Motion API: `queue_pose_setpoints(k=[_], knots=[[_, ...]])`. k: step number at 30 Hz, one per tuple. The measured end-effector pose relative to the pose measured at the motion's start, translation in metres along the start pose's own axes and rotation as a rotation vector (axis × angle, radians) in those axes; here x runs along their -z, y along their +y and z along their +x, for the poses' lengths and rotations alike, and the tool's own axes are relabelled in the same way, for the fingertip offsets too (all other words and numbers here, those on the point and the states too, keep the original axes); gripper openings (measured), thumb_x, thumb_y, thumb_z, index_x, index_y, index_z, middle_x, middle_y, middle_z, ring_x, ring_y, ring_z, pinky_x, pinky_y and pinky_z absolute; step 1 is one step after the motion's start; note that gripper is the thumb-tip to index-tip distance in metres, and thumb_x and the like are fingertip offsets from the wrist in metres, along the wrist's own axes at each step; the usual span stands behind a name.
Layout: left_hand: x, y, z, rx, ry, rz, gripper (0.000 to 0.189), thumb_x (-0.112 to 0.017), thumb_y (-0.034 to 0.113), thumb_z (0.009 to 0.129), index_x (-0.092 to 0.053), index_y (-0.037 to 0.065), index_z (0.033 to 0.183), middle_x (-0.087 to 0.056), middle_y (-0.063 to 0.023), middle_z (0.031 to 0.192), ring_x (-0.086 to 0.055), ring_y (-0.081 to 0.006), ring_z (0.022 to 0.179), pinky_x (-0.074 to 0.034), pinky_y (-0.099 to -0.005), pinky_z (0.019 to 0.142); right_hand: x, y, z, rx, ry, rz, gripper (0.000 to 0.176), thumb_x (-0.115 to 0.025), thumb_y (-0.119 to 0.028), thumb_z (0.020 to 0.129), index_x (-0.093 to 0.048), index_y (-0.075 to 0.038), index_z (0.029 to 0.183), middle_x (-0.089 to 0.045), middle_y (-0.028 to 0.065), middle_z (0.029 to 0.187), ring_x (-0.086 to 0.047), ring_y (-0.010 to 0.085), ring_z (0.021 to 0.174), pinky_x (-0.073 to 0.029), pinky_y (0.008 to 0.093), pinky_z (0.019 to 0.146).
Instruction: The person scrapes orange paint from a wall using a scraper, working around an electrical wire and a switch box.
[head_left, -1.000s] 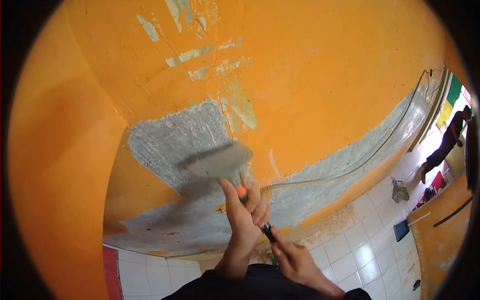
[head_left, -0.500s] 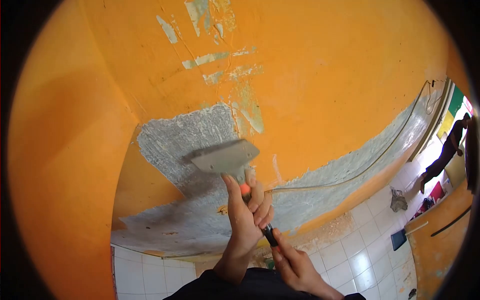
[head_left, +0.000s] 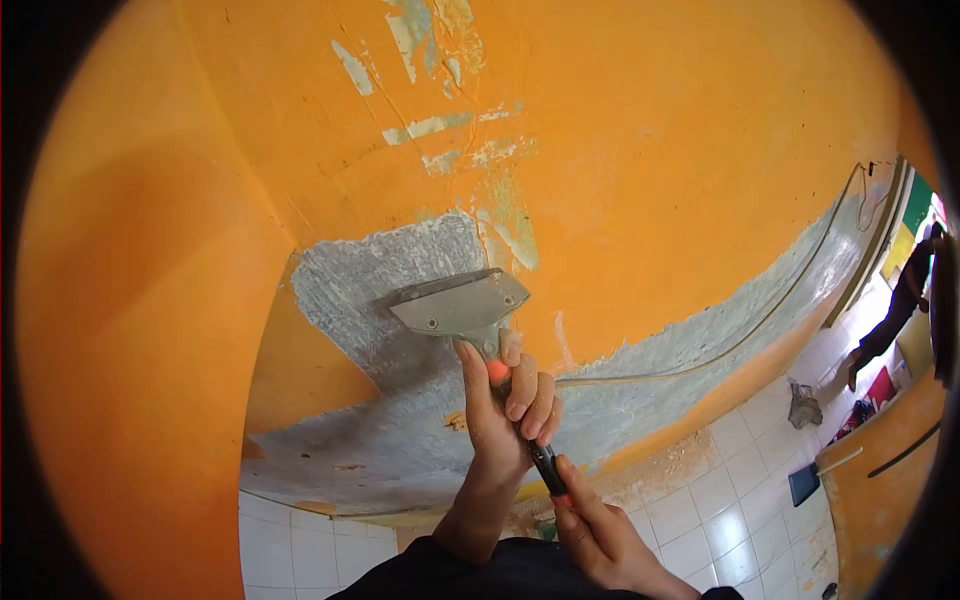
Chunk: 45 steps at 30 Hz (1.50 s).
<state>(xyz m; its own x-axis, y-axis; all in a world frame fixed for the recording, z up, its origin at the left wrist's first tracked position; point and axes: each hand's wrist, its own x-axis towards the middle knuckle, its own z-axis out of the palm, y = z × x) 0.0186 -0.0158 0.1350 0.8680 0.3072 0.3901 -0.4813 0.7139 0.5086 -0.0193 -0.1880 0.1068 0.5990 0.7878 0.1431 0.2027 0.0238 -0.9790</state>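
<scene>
Scraper (head_left: 470, 310) clamped in two hands before a patchy orange wall (head_left: 680, 190)

The left hand (head_left: 500, 425) wraps the upper part of the scraper, palm side showing. Its grip is closed, with no gap around the tool: the thumb lies along the near side and reaches the base of the wide metal blade, the forefinger's tip presses the other side of the neck, and the remaining fingers curl over the black handle (head_left: 543, 465). An orange-red band (head_left: 498, 372) shows between thumb and fingers.

The right hand (head_left: 605, 540) is lower and to the right, its grip together on the handle's red-tipped end. A short length of handle is bare between the two hands, which are apart.

The scraper slants, handle running down to the right, blade up and to the left, in front of the right edge of a rough grey patch (head_left: 345, 285). That patch spreads to the corner where the wall meets the side wall (head_left: 130, 300). Whether the blade's edge touches the surface is hard to tell from this angle.

A thin cable (head_left: 700, 371) runs along the lower grey strip toward the wall's right end. Pale debris (head_left: 660, 465) lies on the tiled floor (head_left: 690, 500) along the wall's foot. A crumpled grey bag (head_left: 804, 404) lies farther along the floor, and beyond it is a person in dark clothes (head_left: 900, 295).
</scene>
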Motion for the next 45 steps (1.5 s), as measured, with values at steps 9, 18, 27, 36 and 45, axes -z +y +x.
queue_pose_setpoints(k=[9,18,27,36,45], knots=[[-0.007,0.001,0.015,-0.075,-0.070,-0.097,0.044,-0.027,0.050,0.099,-0.046,0.011,0.090,-0.030,0.0059,0.047,-0.028,-0.0059,0.033,-0.030,-0.0199,0.028,-0.003,-0.005,0.009,0.074,0.003,-0.109,0.061,-0.044,-0.005,0.095,-0.012,-0.004,0.147,-0.056,0.0089,0.078,-0.053,0.0151,0.064,-0.046,0.0277,0.063],[-0.012,0.000,0.014,-0.063,-0.062,-0.123,0.046,-0.026,0.051,0.099,-0.045,0.010,0.090,-0.029,0.0061,0.046,-0.027,-0.0059,0.032,-0.029,-0.0203,0.027,0.003,-0.003,0.010,0.049,-0.005,-0.062,0.063,-0.046,-0.004,0.094,-0.013,-0.006,0.147,-0.058,0.0096,0.080,-0.058,0.0185,0.068,-0.047,0.0285,0.067],[0.005,-0.007,0.007,-0.028,-0.084,-0.098,0.048,-0.022,0.054,0.098,-0.044,0.011,0.094,-0.028,0.0059,0.046,-0.024,-0.0064,0.030,-0.026,-0.0218,0.025,0.000,0.020,0.009,0.089,0.043,-0.127,0.061,-0.047,-0.003,0.093,-0.019,-0.006,0.146,-0.058,0.0094,0.082,-0.058,0.0181,0.068,-0.047,0.0279,0.066],[0.001,-0.007,0.010,-0.022,0.012,-0.053,0.048,-0.023,0.054,0.097,-0.045,0.011,0.093,-0.027,0.0061,0.046,-0.024,-0.0059,0.030,-0.024,-0.0214,0.025,-0.006,0.027,0.009,0.108,0.058,-0.074,0.059,-0.047,-0.002,0.092,-0.021,-0.006,0.146,-0.059,0.0099,0.083,-0.058,0.0180,0.069,-0.047,0.0283,0.065],[-0.005,0.000,0.012,0.011,0.031,0.044,0.050,-0.019,0.060,0.094,-0.041,0.015,0.090,-0.026,0.0067,0.047,-0.022,-0.0056,0.032,-0.024,-0.0214,0.028,0.001,0.012,0.015,0.050,0.039,-0.134,0.061,-0.047,-0.003,0.092,-0.019,-0.004,0.146,-0.059,0.0123,0.082,-0.060,0.0236,0.065,-0.048,0.0295,0.063]])
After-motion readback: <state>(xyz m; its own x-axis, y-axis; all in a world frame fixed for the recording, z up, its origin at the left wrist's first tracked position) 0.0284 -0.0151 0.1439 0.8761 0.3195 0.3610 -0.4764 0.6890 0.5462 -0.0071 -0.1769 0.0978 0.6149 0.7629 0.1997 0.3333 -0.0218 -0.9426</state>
